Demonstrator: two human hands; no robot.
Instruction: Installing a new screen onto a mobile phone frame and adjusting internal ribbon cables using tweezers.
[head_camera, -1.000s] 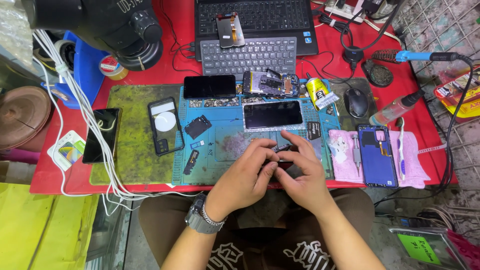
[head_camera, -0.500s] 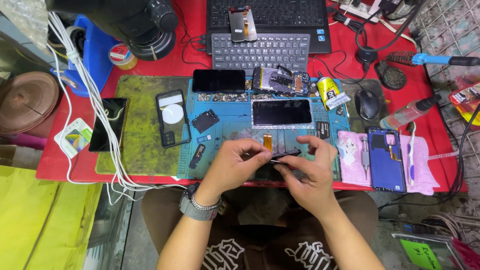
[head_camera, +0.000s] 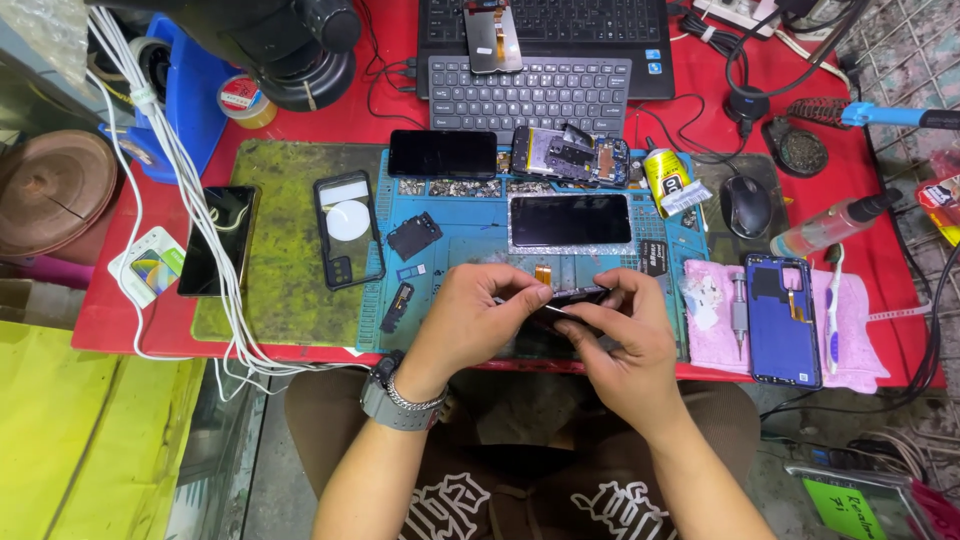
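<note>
Phone (head_camera: 560, 305) edge-on, long axis left-right, between left hand (head_camera: 475, 320), right hand (head_camera: 620, 335).

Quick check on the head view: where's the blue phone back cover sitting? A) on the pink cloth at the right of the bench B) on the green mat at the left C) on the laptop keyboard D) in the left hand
A: the blue phone back cover lies flat on the pink cloth right of the blue work mat, apart from both hands.
</note>
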